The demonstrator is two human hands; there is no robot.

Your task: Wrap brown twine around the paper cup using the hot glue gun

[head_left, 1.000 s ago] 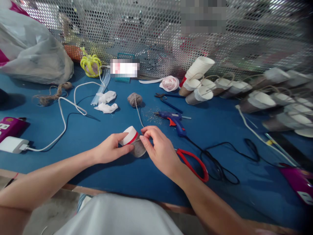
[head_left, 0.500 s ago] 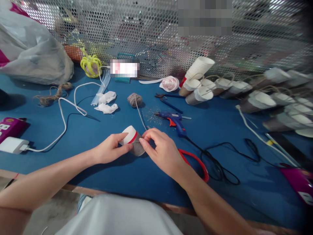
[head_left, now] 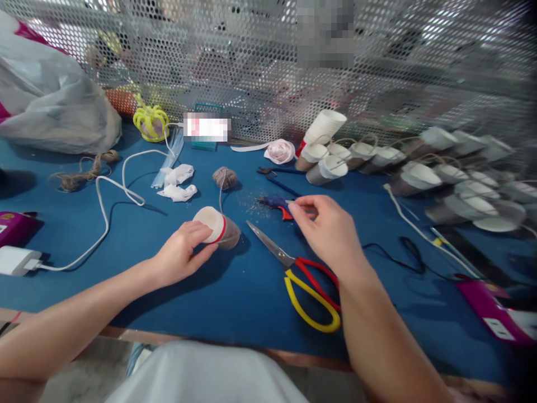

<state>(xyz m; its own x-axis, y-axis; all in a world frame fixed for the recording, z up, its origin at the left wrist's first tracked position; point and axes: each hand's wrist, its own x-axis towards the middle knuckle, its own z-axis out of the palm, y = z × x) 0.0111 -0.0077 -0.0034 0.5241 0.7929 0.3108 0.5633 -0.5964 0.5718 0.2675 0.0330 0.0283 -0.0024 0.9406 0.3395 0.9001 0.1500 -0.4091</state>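
My left hand [head_left: 184, 250] is closed around a paper cup [head_left: 210, 219] lying tilted on the table, its open white end toward me. A red band circles the cup, and grey-brown twine is wrapped on its lower part. From there the twine runs to a small twine ball [head_left: 225, 178] behind it. My right hand [head_left: 329, 232] has its thumb and fingers around the body of a blue glue gun [head_left: 274, 202] with a red trigger; its handle is mostly hidden. Below that hand lie scissors [head_left: 312, 288] with one red and one yellow handle, blades slightly apart.
Several twine-wrapped cups [head_left: 419, 178] crowd the right side beside stacked white cups [head_left: 325, 127]. Pliers [head_left: 279, 174] and a pink ribbon roll [head_left: 280, 151] lie behind the gun. A white cable [head_left: 103, 224] crosses the left. A perforated metal screen [head_left: 251, 67] closes off the back.
My right hand has left the cup and moved right to the glue gun, uncovering the scissors. The left hand still holds the cup. The whole view has shifted slightly.
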